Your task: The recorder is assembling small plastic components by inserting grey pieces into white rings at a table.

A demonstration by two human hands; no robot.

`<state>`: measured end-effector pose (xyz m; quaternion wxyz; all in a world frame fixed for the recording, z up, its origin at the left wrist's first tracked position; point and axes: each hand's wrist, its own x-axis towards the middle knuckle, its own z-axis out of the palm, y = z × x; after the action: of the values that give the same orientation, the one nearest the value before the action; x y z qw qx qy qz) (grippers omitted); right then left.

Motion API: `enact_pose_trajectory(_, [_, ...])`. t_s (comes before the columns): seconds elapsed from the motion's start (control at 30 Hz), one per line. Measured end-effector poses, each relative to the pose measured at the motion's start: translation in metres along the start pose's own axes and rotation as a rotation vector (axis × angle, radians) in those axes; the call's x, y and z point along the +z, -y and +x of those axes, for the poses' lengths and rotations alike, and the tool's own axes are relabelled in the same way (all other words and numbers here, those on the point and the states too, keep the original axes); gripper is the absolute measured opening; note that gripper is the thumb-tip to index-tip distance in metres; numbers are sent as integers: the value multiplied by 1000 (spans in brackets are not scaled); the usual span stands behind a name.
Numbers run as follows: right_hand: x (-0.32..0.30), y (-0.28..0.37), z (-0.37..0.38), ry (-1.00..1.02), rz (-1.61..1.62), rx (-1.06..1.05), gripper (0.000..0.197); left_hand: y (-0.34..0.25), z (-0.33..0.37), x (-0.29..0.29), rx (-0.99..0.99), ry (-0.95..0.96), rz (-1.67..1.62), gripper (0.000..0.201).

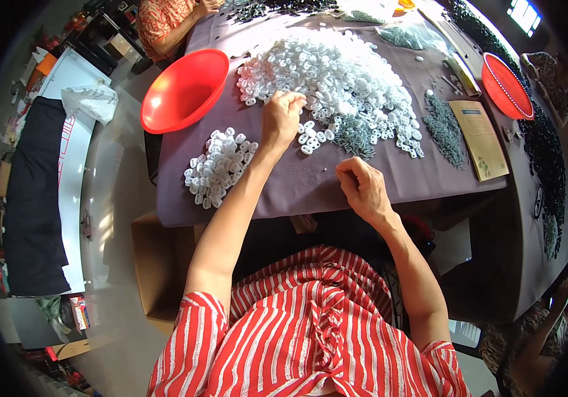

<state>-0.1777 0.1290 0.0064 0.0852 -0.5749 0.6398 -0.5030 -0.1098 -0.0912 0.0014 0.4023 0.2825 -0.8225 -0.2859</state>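
The white pieces (324, 66) lie in a broad heap just ahead of the left hand (283, 122), spreading forward and to its right. From where I stand, that hand is at the heap's near left side, fingers gathered toward the thumb; whether they pinch a piece, I can't tell. The right hand (365, 190) is curled narrow near the bench's front edge, its grip turned from sight, so I can't tell if it holds anything. Ahead of it sit grey screws (355, 137), against the heap. A smaller white pile (221, 165) lies left of the left forearm.

The bench (297, 192) wears a dull purple cloth, faintly creased, with bright light across the far part. Beyond the left hand, to its left, a red bowl (165, 106) sits by the side edge. Right of the right hand come more screws (444, 129) and a tan booklet (478, 139) near the front corner, then a red basket (506, 92) farther off.

The front edge runs just below the right hand; a stretch of cloth lies between the hands. Left of the bench, pale floor (115, 185) makes an aisle, with a cardboard box (158, 264) below the corner.
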Motion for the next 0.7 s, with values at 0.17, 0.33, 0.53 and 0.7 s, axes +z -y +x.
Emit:
enact_pose_trajectory(0.17, [0,16,6,-78,441,360,7,-62,-60,-29,-506,281,-814,12])
enact_pose_trajectory(0.33, [3,27,15,-14,785,641,13,-73,-99,-35,-266,285,-651,8])
enact_pose_trajectory(0.53, [9,17,7,98,910,728,13,-67,-113,-39,-74,246,-520,12])
enact_pose_trajectory(0.7, [16,17,4,18,833,634,11,-77,-127,-33,-165,120,-523,15])
